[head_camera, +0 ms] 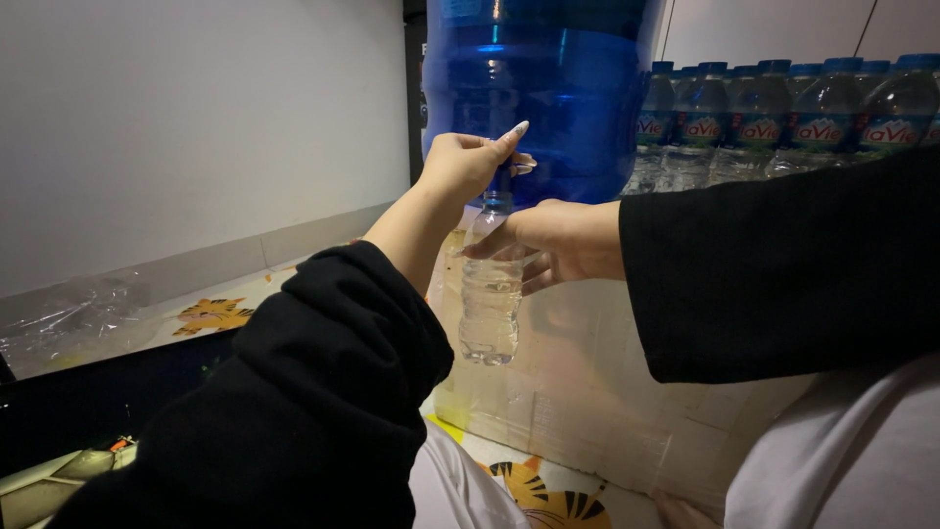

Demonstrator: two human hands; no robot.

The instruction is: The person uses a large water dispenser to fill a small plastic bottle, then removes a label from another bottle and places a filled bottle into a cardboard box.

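A small clear plastic bottle (490, 304) hangs upright in the air, its neck directly under the tap at the base of a big blue water jug (548, 98). The bottle is partly filled with water and its lower end is free, touching nothing, in front of a pale cardboard box (587, 392) on which the jug appears to stand.

The right hand (558, 240) grips the bottle at its shoulder, fingers (534, 279) wrapped and clamped round the clear plastic, the thumb lying across the near side. The left hand (470, 162) is just above, its fingers closed on the tap at the jug's foot, right over the bottle's mouth; one long pale nail points upward. Both arms wear black sleeves.

Behind the right arm, a row of smaller water bottles (783, 118) with blue caps stands packed together against a white wall. To the left, a crumpled clear plastic sheet (69, 323) lies at the foot of the wall, near a mat with orange tiger pictures (211, 313); another such tiger picture shows below the box.
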